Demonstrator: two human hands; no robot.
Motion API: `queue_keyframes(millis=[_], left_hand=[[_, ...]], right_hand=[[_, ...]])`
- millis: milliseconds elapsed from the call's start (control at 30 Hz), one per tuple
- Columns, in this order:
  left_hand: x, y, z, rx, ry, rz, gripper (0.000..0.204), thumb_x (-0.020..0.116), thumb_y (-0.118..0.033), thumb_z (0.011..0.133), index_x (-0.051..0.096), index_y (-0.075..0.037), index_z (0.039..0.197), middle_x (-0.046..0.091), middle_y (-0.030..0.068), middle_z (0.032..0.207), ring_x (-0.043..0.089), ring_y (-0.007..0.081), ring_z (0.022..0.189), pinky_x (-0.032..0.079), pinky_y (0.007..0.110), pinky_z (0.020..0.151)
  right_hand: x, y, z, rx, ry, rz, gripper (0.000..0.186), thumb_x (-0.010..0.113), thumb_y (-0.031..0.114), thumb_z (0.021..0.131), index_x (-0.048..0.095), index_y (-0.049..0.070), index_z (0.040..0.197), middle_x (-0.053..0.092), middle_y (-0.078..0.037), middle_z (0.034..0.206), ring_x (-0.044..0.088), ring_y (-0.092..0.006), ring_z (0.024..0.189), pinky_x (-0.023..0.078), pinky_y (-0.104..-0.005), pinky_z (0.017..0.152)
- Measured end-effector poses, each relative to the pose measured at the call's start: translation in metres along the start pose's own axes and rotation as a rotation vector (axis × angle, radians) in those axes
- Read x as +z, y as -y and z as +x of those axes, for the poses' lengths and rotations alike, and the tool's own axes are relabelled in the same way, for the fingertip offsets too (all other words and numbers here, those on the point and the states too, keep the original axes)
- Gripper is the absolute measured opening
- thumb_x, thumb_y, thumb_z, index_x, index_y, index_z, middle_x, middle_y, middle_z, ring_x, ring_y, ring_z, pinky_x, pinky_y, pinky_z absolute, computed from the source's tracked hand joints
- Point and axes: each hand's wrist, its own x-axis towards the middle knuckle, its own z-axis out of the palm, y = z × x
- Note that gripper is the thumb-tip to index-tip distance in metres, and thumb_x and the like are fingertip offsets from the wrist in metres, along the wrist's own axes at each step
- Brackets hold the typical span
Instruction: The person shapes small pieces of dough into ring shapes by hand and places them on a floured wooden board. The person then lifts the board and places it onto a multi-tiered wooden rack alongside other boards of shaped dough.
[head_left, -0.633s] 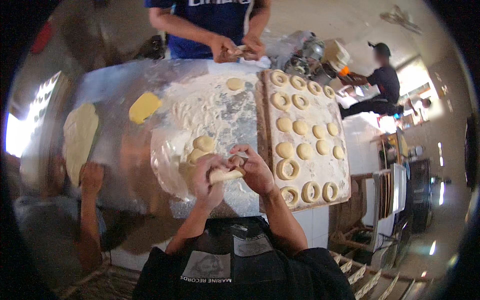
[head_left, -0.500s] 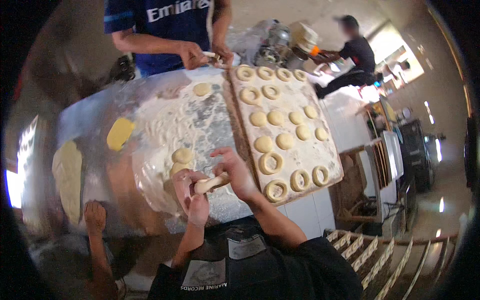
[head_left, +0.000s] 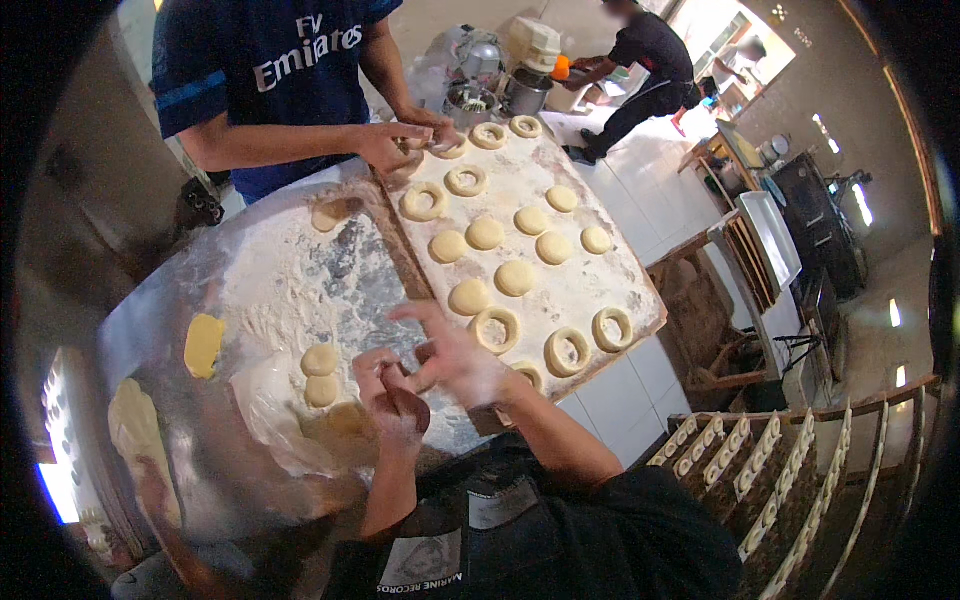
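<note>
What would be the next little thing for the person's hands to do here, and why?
Probably set the shaped dough on the floured board, in the near row beside the dough rings. The left hand and right hand are close together at the board's near edge; whether they hold a dough piece cannot be told. More unshaped dough rounds wait on the floured table.

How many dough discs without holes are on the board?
8 discs, all mid-board, between far and near rings; the right hand may hide more.

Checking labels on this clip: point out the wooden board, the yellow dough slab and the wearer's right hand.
wooden board (head_left: 610, 275), head view, bare floured patch
yellow dough slab (head_left: 203, 344), head view, middle
right hand (head_left: 455, 355), head view, back
</note>
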Motion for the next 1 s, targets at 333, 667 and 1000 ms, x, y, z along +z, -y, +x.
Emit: queue_keyframes(millis=[333, 667, 1000], left_hand=[[0.119, -0.045, -0.004, -0.363, 0.208, 0.085, 0.022, 0.037, -0.018, 0.101, 0.052, -0.003, 0.105, 0.060, 0.0131, 0.094, 0.059, 0.0227, 0.079, 0.048, 0.033, 0.074], [0.260, -0.051, -0.049, -0.010, 0.434, 0.179, 0.023, 0.039, -0.021, 0.100, 0.047, -0.002, 0.110, 0.060, 0.0194, 0.079, 0.065, 0.0331, 0.069, 0.049, 0.042, 0.063], [0.363, -0.085, -0.046, -0.306, 0.855, 0.352, 0.029, 0.045, -0.031, 0.100, 0.040, -0.007, 0.115, 0.064, 0.0248, 0.075, 0.064, 0.0470, 0.074, 0.046, 0.055, 0.065]], right_hand=[[-0.105, 0.035, -0.046, 0.072, -0.131, 0.326, 0.033, 0.044, 0.038, 0.096, 0.035, 0.014, 0.117, 0.050, -0.003, 0.063, 0.050, -0.0123, 0.054, 0.039, -0.0263, 0.050], [-0.238, 0.072, -0.126, 0.340, -0.447, 0.073, 0.056, 0.039, 0.054, 0.097, 0.034, 0.009, 0.129, 0.049, 0.000, 0.056, 0.045, -0.0099, 0.046, 0.035, -0.0234, 0.046], [-0.327, 0.072, -0.171, 0.289, -0.454, -0.060, 0.051, 0.041, 0.049, 0.099, 0.035, 0.015, 0.136, 0.043, 0.004, 0.058, 0.038, -0.0077, 0.045, 0.029, -0.0234, 0.041]])
